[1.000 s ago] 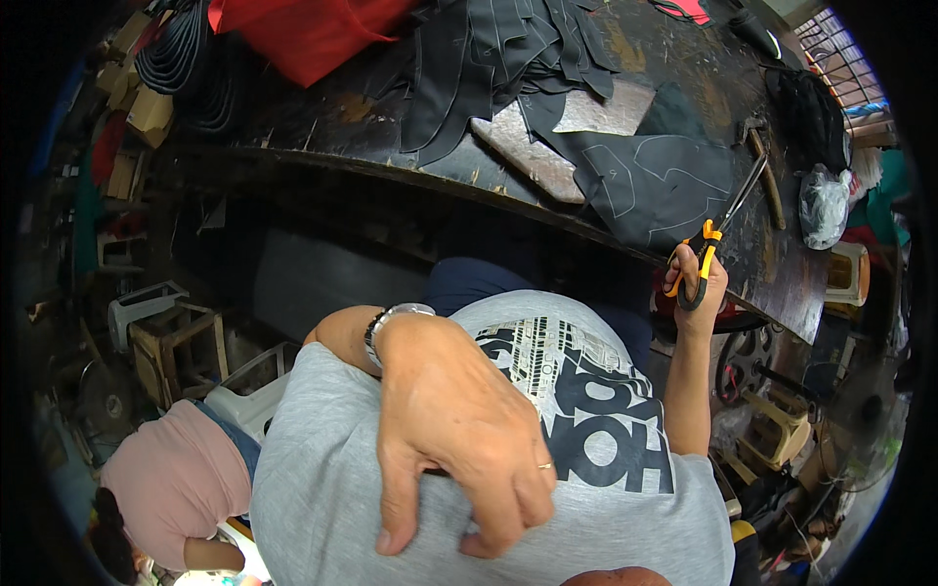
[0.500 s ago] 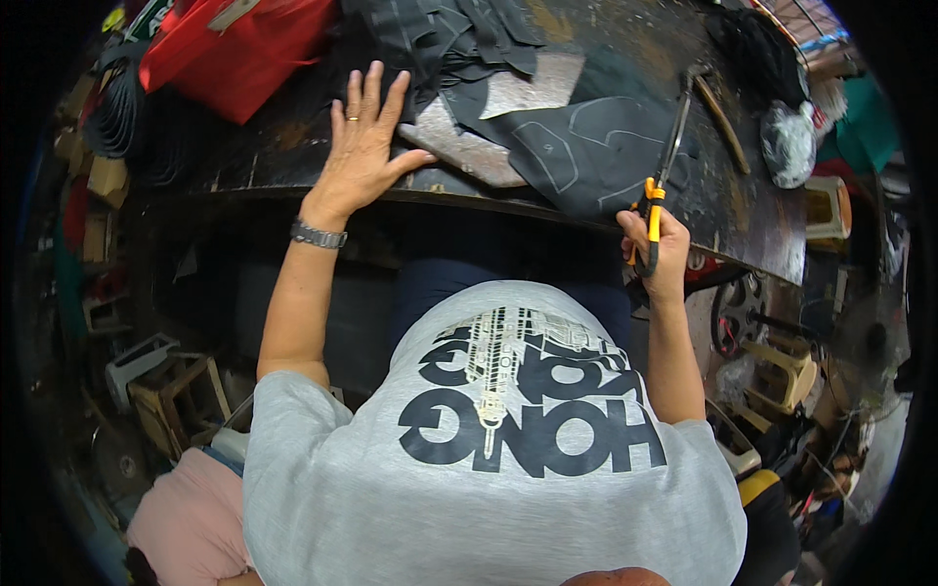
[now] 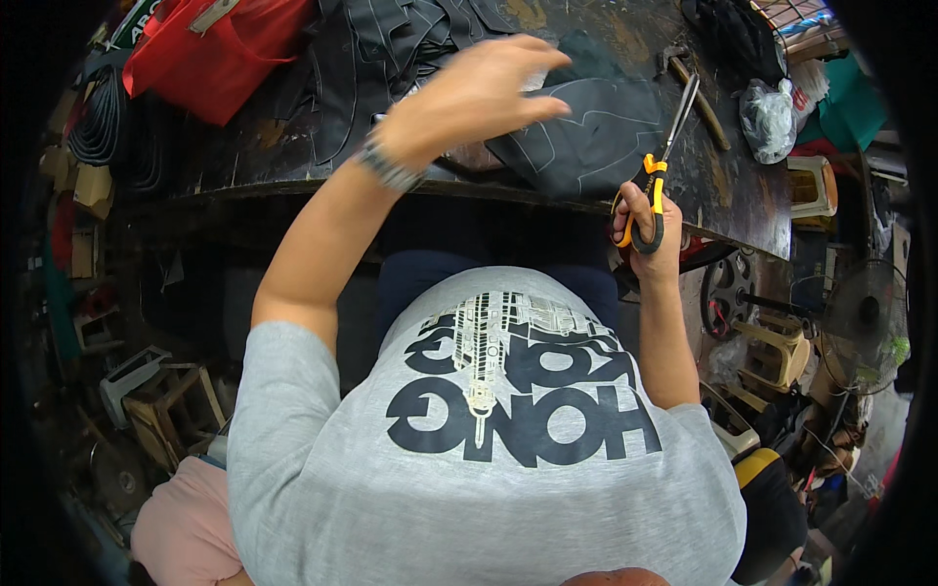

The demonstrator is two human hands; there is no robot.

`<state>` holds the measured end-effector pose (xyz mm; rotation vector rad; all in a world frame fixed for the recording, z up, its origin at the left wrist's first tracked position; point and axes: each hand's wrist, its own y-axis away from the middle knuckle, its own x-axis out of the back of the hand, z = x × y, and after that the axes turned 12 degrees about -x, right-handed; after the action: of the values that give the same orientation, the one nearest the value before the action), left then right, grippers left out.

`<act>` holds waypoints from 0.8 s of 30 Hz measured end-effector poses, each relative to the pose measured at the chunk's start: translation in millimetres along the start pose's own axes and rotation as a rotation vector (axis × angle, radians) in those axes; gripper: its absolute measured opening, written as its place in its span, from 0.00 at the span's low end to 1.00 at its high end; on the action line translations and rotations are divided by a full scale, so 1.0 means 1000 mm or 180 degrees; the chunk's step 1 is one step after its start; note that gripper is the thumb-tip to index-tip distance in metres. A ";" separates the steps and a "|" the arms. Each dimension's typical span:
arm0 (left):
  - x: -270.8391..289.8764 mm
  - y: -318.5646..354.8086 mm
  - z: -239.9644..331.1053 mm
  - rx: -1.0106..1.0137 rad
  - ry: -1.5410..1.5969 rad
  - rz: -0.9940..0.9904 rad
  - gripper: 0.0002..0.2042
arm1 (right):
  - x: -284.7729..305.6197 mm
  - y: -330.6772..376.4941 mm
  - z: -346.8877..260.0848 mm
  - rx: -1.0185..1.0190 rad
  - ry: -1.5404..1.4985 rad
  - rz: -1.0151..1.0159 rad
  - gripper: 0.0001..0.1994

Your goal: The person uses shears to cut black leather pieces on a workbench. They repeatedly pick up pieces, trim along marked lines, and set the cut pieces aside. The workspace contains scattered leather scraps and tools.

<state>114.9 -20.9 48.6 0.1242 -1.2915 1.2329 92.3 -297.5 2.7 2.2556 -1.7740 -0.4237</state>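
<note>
My left hand [image 3: 469, 98], smeared a little by motion, reaches over the work table with its fingers and thumb apart and nothing in it. Below and beyond it lie a dark sheet [image 3: 586, 137] marked with pale outlines and a heap of cut dark pieces [image 3: 376, 59]. In my right hand [image 3: 650, 230], at the table's near edge, is a pair of scissors [image 3: 657, 176] with yellow-and-black handles. Its blades point away from me, up past the sheet's right side.
A red bag [image 3: 210, 63] stands at the far left beside dark rolled strips [image 3: 98, 122]. On the right lie a hammer [image 3: 708, 112], a clear plastic bag [image 3: 767, 119] and a black bag [image 3: 738, 39]. Stools [image 3: 772, 356] and a fan [image 3: 865, 313] stand right of the table.
My left hand has lifted off the table's left part and swung right toward the marked sheet. The scissors stay in my right hand, their blades now slightly apart.
</note>
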 end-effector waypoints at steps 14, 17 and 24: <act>-0.071 -0.067 -0.030 0.1018 0.0370 -0.1324 0.27 | 0.001 0.026 0.018 -0.0228 0.0487 -0.0150 0.11; -0.073 -0.062 -0.030 0.0792 0.0404 -0.1330 0.26 | -0.009 0.029 0.026 -0.0384 0.0804 -0.0617 0.13; -0.075 -0.046 -0.029 0.0602 -0.0315 -0.0447 0.32 | -0.019 0.037 0.038 -0.0648 0.1040 -0.1038 0.15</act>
<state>183.5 -65.9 5.6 0.4100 -1.2271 1.2381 40.5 -288.3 -17.6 2.3103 -1.1578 -0.2592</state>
